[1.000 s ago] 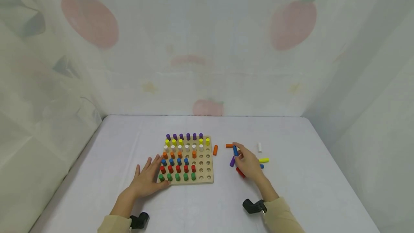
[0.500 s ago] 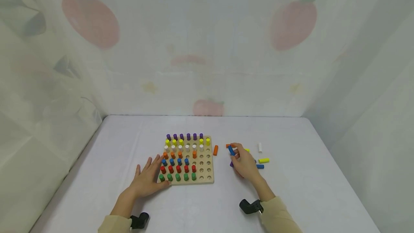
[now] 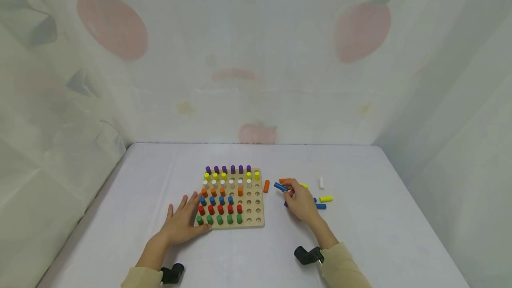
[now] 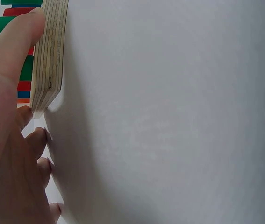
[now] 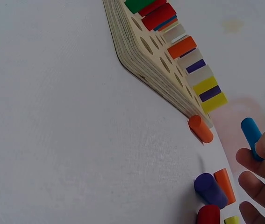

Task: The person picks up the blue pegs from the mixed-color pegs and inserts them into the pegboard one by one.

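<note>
My right hand (image 3: 302, 204) pinches a blue peg (image 3: 281, 186) between thumb and fingertips, above the table to the right of the wooden pegboard (image 3: 254, 215). In the right wrist view the blue peg (image 5: 251, 133) sticks out tilted from the fingertips. Upright pegs fill the board's left side in coloured rows: purple, yellow, white, orange, blue, red and green. Bare holes show mostly on its right. My left hand (image 3: 180, 226) lies spread at the board's near left corner, its thumb along the front edge. In the left wrist view that thumb (image 4: 20, 35) overlaps the board's edge.
Loose pegs lie right of the board: an orange peg (image 3: 266, 186) beside its edge, another orange peg (image 3: 285, 181), a white peg (image 3: 321, 183), a yellow peg (image 3: 326, 199) and a blue peg (image 3: 321, 206). The right wrist view shows a purple peg (image 5: 210, 190) and a red peg (image 5: 209, 214).
My right hand has shifted slightly left with the blue peg, which has turned from nearly upright to tilted flatter, pointing left. The left hand and the board stay put.
</note>
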The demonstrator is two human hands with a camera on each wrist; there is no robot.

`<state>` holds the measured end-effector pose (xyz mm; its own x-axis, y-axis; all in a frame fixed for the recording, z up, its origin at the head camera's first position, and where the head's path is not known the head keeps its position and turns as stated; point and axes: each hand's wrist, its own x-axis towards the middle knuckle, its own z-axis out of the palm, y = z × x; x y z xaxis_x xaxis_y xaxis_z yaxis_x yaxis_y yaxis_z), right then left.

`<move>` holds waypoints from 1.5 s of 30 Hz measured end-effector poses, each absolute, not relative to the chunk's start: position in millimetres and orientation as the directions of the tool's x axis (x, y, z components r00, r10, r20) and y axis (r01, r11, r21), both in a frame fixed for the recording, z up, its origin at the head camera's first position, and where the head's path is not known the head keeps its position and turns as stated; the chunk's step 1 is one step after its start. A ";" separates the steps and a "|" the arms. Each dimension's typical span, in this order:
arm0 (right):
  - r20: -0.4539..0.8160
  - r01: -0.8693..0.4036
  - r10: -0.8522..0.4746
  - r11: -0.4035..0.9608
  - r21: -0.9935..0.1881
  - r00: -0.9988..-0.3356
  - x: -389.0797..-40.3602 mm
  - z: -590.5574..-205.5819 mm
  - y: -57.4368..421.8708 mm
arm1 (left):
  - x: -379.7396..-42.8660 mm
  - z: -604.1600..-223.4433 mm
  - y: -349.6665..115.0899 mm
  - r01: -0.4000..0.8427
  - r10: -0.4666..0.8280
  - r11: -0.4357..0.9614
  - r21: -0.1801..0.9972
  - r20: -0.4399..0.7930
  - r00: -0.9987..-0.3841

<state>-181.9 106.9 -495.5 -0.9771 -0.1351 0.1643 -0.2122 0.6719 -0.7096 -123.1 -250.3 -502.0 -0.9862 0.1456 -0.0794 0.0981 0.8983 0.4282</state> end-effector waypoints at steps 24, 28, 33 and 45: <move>0.237 -0.324 -0.221 0.687 -0.650 -0.946 -189.4 -489.3 90.2 | -122.0 -499.1 -249.1 0.095 0.144 0.901 0.422 -0.085 -0.986; 0.270 -0.362 -0.244 0.688 -0.629 -0.931 -191.6 -488.0 85.7 | -122.4 -497.8 -249.4 0.101 0.150 0.897 0.431 -0.082 -0.985; 0.299 -0.405 -0.274 0.671 -0.621 -0.914 -193.5 -486.6 78.5 | -122.7 -499.3 -250.4 0.102 0.152 0.898 0.429 -0.083 -0.985; 0.217 -0.356 -0.286 0.664 -0.657 -0.934 -194.5 -481.6 62.0 | -121.1 -496.7 -248.5 0.111 0.155 0.895 0.431 -0.068 -0.986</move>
